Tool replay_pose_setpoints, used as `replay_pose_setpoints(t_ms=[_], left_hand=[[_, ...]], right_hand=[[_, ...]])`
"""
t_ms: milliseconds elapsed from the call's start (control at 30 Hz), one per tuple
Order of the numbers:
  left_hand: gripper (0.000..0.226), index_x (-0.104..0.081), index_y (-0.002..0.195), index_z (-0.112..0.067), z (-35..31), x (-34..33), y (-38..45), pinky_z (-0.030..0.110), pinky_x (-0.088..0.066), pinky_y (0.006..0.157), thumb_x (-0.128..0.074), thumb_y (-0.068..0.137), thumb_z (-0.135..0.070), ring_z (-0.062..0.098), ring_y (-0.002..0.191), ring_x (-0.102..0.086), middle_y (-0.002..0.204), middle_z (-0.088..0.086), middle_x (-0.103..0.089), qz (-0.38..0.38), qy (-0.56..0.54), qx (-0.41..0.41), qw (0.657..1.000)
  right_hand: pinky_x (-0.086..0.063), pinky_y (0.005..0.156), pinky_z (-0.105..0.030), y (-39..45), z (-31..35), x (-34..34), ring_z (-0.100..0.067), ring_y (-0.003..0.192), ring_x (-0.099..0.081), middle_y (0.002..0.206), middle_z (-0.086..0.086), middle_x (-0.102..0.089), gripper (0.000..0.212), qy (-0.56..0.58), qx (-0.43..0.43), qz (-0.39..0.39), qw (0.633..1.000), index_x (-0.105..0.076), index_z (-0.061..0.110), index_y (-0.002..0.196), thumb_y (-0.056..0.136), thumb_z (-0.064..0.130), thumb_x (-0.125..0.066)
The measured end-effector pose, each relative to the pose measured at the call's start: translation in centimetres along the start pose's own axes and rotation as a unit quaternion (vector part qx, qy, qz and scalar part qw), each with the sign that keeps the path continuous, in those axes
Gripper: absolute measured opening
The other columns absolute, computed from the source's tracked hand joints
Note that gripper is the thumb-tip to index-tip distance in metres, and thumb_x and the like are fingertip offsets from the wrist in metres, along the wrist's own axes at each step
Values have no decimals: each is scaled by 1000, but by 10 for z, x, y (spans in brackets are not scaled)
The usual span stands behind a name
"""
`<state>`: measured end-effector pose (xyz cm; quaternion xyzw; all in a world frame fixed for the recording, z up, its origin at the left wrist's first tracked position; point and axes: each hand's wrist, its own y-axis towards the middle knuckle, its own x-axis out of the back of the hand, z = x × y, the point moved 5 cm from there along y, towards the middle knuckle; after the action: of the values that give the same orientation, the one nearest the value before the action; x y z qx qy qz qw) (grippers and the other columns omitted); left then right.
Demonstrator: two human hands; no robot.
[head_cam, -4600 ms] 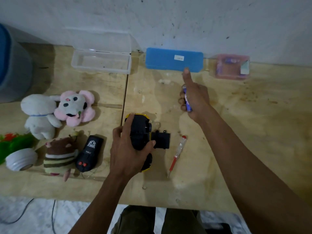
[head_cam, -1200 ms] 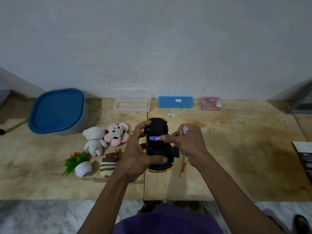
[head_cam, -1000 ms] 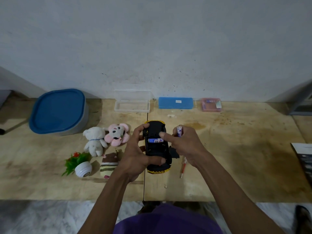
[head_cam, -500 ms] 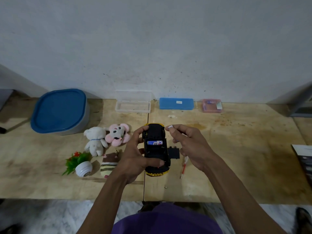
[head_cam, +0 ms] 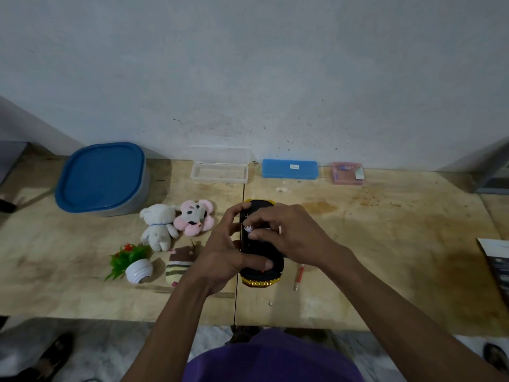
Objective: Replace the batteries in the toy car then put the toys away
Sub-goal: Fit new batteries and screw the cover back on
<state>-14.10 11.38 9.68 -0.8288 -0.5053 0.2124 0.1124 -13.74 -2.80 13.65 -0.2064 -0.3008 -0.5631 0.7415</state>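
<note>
Head view, one toy car (upturned), one battery, three plush toys.

Three plush toys, one car

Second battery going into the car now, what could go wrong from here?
1. The right hand covers most of the battery and the bay, so polarity is unchecked; it may seat reversed.
2. The toy car is held upside down off the table by the left hand alone; pressing could twist it loose.
</note>
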Motion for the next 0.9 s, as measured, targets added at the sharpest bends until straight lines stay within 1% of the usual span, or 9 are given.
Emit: replay_pose_setpoints(t_ms=[100, 233, 467, 567, 633, 700, 767, 833, 900], left_hand=[[108, -51, 136, -35, -3, -1, -4, 38, -61, 75, -81, 55, 30, 18, 99, -72, 128, 5, -57, 1, 8, -4, 1000], [108, -48, 139, -30, -6, -1, -7, 32, -60, 70, -81, 55, 30, 7, 87, -73, 125, 1, -55, 0, 24, -11, 1000], [106, -53, 134, -32, 0, 7, -6, 47, -63, 74, -82, 53, 30, 36, 106, -69, 130, 9, -56, -10, 11, -5, 1000], [107, -53, 134, -32, 1, 8, -7, 50, -63, 76, -81, 53, 31, 40, 109, -67, 132, 10, -54, -6, 5, 3, 1000], [107, -52, 135, -32, 1, 9, -8, 51, -63, 77, -80, 53, 31, 38, 106, -69, 131, 9, -55, -7, -2, 7, 1000], [108, -53, 134, -32, 2, 10, -8, 50, -63, 76, -82, 50, 29, 37, 103, -71, 131, 9, -56, -9, -8, 8, 1000], [107, -53, 134, -32, 7, 14, -8, 48, -62, 74, -82, 51, 29, 34, 100, -72, 132, 9, -56, -17, -9, 16, 1000], [108, -53, 134, -33, 13, 19, -9, 49, -62, 76, -82, 51, 28, 33, 99, -73, 133, 8, -57, -22, -17, 24, 999], [109, -53, 135, -34, 18, 21, -10, 51, -62, 78, -85, 47, 21, 33, 99, -73, 133, 7, -59, -24, -19, 28, 999]], right_hand=[[-50, 75, -34, 6, 1, -1, -2, 89, -52, 101, 11, -69, 20, -60, 46, 44, 996, -76, 27, 109, 91, 30, -69], [-52, 71, -39, 8, 4, -4, -10, 90, -59, 100, 4, -70, 21, -87, 88, 73, 990, -78, 23, 107, 91, 29, -67], [-53, 60, -40, 3, -5, -6, -17, 82, -65, 92, 1, -71, 15, -134, 128, 73, 980, -81, 20, 95, 89, 25, -68], [-53, 65, -34, 1, -15, -4, -13, 79, -62, 92, 1, -70, 14, -107, 90, 70, 988, -81, 18, 97, 89, 25, -72], [-50, 67, -25, -1, -19, 2, -6, 75, -61, 87, 5, -71, 12, -27, 21, 5, 999, -80, 19, 95, 89, 28, -74], [-50, 64, -21, -7, -26, 10, -6, 69, -63, 77, 8, -71, 19, 39, -96, -96, 990, -77, 19, 86, 93, 34, -69], [-46, 54, -20, -18, -44, 11, -9, 59, -58, 69, 5, -66, 31, 134, -272, -137, 943, -72, 12, 84, 100, 35, -58], [-44, 52, -24, -32, -58, -1, -14, 61, -54, 75, -6, -60, 27, 323, -426, -119, 837, -68, 5, 96, 104, 23, -50], [-49, 61, -29, -41, -57, -10, -20, 73, -57, 91, -15, -58, 22, 484, -484, -116, 720, -64, -1, 110, 101, 4, -44]])
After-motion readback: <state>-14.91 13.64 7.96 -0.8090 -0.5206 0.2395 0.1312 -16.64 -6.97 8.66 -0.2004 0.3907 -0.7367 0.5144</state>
